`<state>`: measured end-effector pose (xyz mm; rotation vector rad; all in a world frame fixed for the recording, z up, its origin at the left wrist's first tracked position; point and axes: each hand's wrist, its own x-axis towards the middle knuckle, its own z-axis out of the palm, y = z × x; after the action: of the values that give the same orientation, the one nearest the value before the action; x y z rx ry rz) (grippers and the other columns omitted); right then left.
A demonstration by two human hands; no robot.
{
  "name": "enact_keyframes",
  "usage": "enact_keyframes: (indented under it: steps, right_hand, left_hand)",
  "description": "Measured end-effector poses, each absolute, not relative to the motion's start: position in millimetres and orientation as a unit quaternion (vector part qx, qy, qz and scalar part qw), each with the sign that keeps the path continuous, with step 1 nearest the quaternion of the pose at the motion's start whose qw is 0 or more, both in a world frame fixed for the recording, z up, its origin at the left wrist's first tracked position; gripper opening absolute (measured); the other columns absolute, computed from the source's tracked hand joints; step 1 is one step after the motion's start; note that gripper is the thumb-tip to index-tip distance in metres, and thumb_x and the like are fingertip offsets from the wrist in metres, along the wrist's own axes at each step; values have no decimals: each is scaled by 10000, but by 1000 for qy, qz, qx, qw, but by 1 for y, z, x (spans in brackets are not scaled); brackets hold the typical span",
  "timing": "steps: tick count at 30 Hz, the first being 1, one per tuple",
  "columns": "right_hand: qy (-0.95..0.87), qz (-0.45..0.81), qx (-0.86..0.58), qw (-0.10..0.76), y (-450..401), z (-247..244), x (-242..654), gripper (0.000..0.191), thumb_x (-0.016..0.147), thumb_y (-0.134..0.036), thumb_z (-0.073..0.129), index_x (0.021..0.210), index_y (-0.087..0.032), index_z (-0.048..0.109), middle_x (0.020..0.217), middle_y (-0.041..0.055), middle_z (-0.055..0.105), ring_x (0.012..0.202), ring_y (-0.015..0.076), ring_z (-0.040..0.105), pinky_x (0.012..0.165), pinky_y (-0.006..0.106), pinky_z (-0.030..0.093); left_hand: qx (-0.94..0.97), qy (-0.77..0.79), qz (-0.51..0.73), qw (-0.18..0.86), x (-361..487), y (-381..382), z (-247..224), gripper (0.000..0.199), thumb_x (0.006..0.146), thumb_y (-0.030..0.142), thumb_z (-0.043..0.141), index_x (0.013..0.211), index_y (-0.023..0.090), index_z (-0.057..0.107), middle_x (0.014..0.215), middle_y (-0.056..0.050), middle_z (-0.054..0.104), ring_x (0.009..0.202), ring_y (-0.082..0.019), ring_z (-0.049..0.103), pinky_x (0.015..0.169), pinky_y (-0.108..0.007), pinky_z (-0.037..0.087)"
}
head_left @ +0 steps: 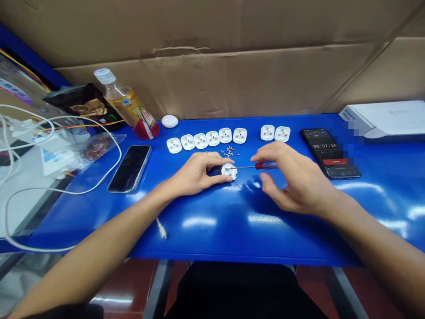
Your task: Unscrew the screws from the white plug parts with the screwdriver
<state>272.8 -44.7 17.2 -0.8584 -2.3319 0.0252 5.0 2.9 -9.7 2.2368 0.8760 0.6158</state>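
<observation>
Screwdriver tip at white plug piece, pinched in left hand over blue table; right hand has thumb and forefinger wide, grip unclear; straight shaft, steady pressure best

Wears a thin, pale metallic ring on a finger of the left hand, near the middle of the frame; shows a dark sleeve edge at lower left and plain black clothing at bottom center.
</observation>
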Motion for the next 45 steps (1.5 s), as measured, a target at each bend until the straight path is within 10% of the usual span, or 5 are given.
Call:
enact_keyframes:
  steps: [45]
  right_hand:
    - [-880,0,-350,322,-44,19,274,155,956,-209,614,1110,-206,634,956,75,750,835,243,710,742,388,573]
  left_hand:
    - [858,327,227,325,4,4,-11,474,943,496,750,1312,198,746,934,-33,704,691,-129,505,677,-270,403]
